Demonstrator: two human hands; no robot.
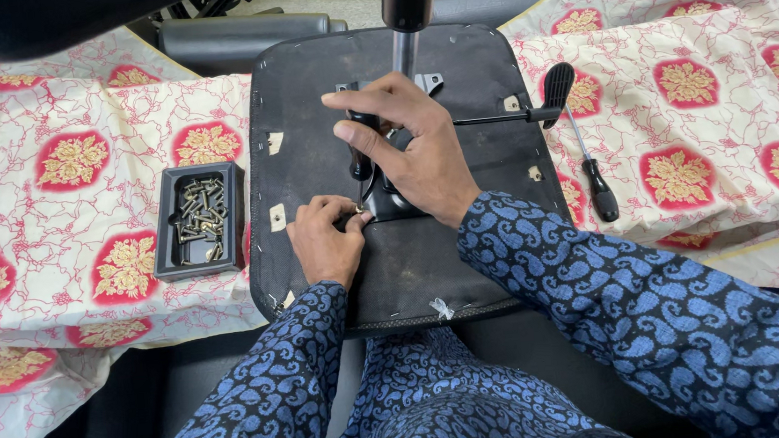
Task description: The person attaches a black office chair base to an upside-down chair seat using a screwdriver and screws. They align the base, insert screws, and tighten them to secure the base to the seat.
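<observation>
**Screw held to the underside of a chair seat**

The right hand (416, 151) is wrapped around the black handle of a screwdriver (360, 151), knuckles up, with the tool running down toward the person. Just below it the left hand (324, 242) pinches a small brass-coloured screw (360, 209) between thumb and fingertips, at the edge of the black metal mechanism plate (387, 196) bolted to the seat. The screwdriver tip is hidden behind the fingers, so I cannot tell whether it sits in the screw head.

To my eye this step goes well if the screw stands square to the plate while the left fingers steady it, and if the right hand keeps the driver in line with it and presses lightly. A tilted start would likely cross the thread or let the tip slip onto the fabric.

All of this rests on the upturned seat base (470, 71), a black padded panel lying across the person's lap, with the chair's gas column (408, 1) rising from its far side. A black lever (512, 116) sticks out to the right of the seat base, and beyond it a second screwdriver (592, 168) lies on the cream and red flowered cloth (702, 135).

Left of the seat base, on the same cloth, sits a shallow black tray (160, 230). It holds a loose heap of screws and bolts (201, 212), dark and brassy, filling it partway.
</observation>
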